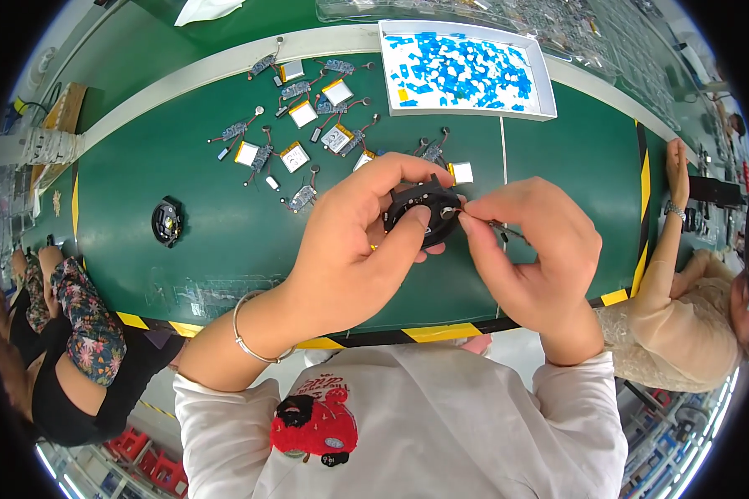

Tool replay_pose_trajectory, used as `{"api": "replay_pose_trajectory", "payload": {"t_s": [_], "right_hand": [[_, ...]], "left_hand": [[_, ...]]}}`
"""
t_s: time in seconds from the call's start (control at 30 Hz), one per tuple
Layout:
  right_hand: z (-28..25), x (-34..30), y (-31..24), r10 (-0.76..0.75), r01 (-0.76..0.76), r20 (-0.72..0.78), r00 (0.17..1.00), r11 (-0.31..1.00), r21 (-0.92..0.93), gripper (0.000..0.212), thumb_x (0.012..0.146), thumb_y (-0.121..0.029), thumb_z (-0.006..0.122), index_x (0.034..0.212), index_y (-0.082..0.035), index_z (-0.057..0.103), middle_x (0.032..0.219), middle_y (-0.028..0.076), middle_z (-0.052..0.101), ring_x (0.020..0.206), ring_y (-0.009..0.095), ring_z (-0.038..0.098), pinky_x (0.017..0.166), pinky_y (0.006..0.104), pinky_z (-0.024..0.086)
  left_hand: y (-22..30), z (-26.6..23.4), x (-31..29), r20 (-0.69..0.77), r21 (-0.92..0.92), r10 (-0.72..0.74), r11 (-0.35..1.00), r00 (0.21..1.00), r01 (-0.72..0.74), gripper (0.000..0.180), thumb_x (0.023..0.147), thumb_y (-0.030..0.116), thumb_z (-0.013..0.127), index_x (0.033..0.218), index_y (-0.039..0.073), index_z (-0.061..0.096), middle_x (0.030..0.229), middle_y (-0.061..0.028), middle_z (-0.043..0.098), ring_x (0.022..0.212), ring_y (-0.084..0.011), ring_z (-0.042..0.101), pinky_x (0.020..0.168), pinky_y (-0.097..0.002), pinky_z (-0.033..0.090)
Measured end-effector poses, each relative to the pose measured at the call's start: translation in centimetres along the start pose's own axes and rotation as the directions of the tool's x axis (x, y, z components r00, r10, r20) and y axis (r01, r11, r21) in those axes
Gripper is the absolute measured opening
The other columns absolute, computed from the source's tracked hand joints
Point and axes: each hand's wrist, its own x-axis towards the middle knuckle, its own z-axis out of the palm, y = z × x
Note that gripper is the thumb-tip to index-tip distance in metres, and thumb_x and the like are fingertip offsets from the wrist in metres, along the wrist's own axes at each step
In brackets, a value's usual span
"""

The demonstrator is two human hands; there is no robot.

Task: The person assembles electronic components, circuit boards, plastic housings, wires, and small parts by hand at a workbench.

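Our left hand [358, 233] curls around a black housing [429, 192], fingers behind and thumb pressed across its near face. Our right hand [549, 249] pinches a wired part [508, 232] between thumb and forefinger, right at the housing's right side; exactly where the fingertips meet it, we cannot tell.

In the head view, the housing is held above the desk [116, 183], in front of our chest. We judge that the left hand serves as a clamp, its thumb stopping the housing from turning while leaving the right side free for finer fingers.

Beyond the hands lie loose boards [302, 197] with wires and silvery batteries [295, 156], spread rather than heaped, perhaps so the leads do not tangle. Blue bits [466, 71] sit in a white box [550, 98] at the far edge; its low walls probably keep such small pieces together. A second housing [167, 222] rests by itself to the left, seemingly set aside, clear of our forearms.
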Motion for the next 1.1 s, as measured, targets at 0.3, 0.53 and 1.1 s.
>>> {"api": "replay_pose_trajectory", "payload": {"t_s": [0.3, 0.53, 1.1], "right_hand": [[1.3, -0.7, 0.4, -0.168, 0.157, -0.060, 0.984, 0.976, -0.150, 0.021, 0.058, 0.005, 0.067, 0.076, -0.001, 0.059, 0.069, 0.009, 0.055, 0.055, 0.024, 0.054, 0.048, 0.0311, 0.044], [1.1, -0.4, 0.1, -0.247, 0.238, -0.007, 0.969, 0.943, -0.233, 0.023, 0.059, 0.009, 0.070, 0.079, 0.002, 0.061, 0.071, 0.010, 0.058, 0.057, 0.023, 0.055, 0.050, 0.0286, 0.044], [0.2, -0.3, 0.0, 0.206, -0.218, 0.071, 0.976, 0.938, 0.269, 0.013, 0.066, 0.005, 0.065, 0.076, 0.002, 0.058, 0.071, 0.008, 0.060, 0.060, 0.016, 0.054, 0.054, 0.0258, 0.042]], "left_hand": [[-0.5, 0.1, -0.5, 0.039, 0.251, 0.109, 0.961, 0.993, -0.115, 0.027, 0.088, -0.006, 0.044, 0.114, -0.005, 0.050, 0.107, -0.0103, 0.059, 0.093, -0.0117, 0.057, 0.078, -0.0245, 0.049], [-0.6, 0.1, -0.1, 0.027, 0.241, 0.135, 0.961, 0.990, -0.138, 0.022, 0.090, -0.005, 0.044, 0.110, -0.005, 0.052, 0.100, -0.0093, 0.060, 0.087, -0.0105, 0.058, 0.074, -0.0229, 0.049], [-0.5, -0.7, 0.5, 0.104, -0.214, 0.095, 0.974, 0.990, -0.071, 0.020, 0.090, -0.001, 0.041, 0.106, -0.004, 0.052, 0.093, -0.0080, 0.058, 0.081, -0.0105, 0.058, 0.071, -0.0254, 0.051]]}}
